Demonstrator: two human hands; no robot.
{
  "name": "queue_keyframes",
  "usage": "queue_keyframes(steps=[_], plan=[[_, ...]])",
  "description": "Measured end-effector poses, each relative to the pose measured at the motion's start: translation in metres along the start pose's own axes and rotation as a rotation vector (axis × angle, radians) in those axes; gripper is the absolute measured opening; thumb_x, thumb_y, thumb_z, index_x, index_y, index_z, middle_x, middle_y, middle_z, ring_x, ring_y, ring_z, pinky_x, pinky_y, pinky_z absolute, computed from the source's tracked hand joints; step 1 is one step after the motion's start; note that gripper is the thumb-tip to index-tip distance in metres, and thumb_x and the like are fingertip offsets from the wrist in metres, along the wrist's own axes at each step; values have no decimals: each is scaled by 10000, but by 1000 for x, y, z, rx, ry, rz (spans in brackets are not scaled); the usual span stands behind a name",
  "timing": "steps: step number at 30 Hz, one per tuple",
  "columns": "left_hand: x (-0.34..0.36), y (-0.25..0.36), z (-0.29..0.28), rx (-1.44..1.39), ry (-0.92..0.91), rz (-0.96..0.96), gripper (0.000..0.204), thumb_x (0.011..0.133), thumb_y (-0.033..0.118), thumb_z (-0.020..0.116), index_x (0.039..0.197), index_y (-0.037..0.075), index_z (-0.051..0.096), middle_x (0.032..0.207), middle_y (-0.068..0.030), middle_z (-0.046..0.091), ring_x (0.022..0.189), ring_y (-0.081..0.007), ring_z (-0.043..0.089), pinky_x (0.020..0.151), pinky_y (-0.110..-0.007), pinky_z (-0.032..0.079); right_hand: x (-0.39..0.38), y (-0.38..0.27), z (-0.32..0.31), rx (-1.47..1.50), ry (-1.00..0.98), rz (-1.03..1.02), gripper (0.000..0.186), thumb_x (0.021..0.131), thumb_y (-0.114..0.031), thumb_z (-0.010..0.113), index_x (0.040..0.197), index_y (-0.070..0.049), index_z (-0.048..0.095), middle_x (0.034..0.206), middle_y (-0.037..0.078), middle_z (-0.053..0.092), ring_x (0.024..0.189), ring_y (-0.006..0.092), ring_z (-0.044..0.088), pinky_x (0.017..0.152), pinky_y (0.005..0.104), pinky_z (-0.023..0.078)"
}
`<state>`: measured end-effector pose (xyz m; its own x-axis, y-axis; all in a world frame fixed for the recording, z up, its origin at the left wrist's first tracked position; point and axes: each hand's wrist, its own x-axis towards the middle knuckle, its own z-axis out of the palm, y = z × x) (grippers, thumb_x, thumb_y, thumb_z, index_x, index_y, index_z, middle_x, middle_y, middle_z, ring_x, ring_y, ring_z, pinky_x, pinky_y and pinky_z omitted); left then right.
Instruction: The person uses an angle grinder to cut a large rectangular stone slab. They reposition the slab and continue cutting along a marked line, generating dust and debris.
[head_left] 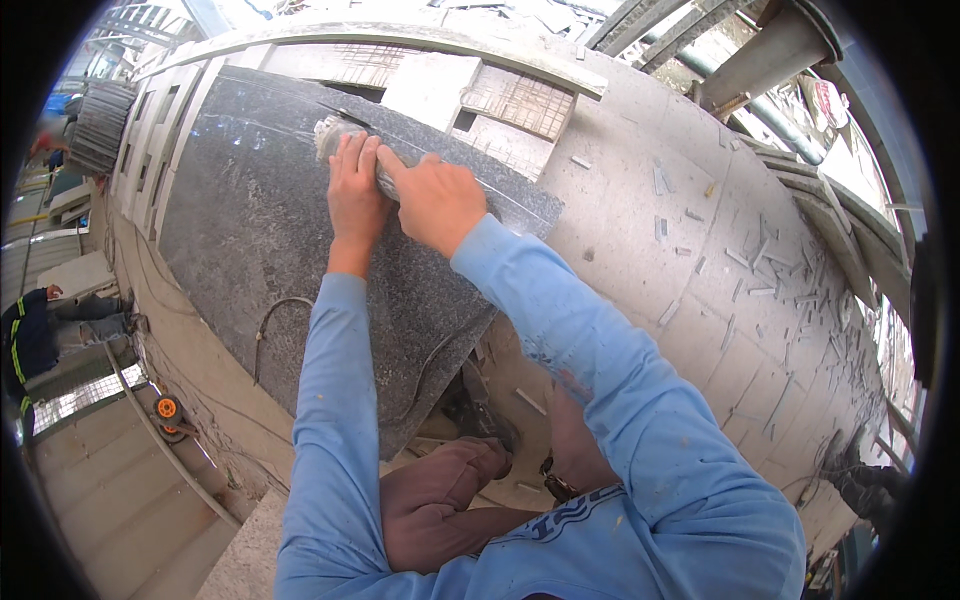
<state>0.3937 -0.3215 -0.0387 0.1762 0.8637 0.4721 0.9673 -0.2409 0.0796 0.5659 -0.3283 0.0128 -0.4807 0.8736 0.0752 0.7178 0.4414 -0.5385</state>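
A large dark grey speckled stone slab (250,210) lies before me, with thin pale lines running along its far part. Near its far edge, my left hand (357,185) and my right hand (435,200) are both closed around a dust-covered angle grinder (328,135). A thin dark disc (345,113) shows at the tool's far side, close to the slab's surface. Much of the grinder's body is hidden under my fingers. My left hand is toward its head and my right hand behind it. A dark cable (262,335) curves over the slab's near part.
Pale slatted frames with mesh (520,100) run along the slab's far side. Narrow stone offcuts (765,260) litter the concrete floor (610,200) to the right. At left are another person in dark clothing (35,340) and an orange wheel (167,408). Metal beams (770,60) stand far right.
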Motion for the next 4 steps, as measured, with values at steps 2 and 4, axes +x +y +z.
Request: queue_keyframes(steps=[2, 4], plan=[[-1, -3, 2, -1, -9, -3, 561, 827, 74, 761, 1358, 49, 580, 1442, -160, 581, 1393, -437, 495, 1098, -497, 473, 0, -2, -2, -24, -5, 1, 642, 851, -132, 720, 1451, -97, 495, 941, 147, 737, 927, 311, 715, 739, 429, 593], [0, -8, 5, -44, -17, -20, 605, 805, 79, 785, 1371, 78, 571, 1462, -157, 561, 1435, -423, 458, 1130, -606, 430, 3, -4, -5, -40, -11, 5, 641, 834, -132, 736, 1431, -69, 510, 946, 128, 746, 952, 293, 711, 750, 411, 599]])
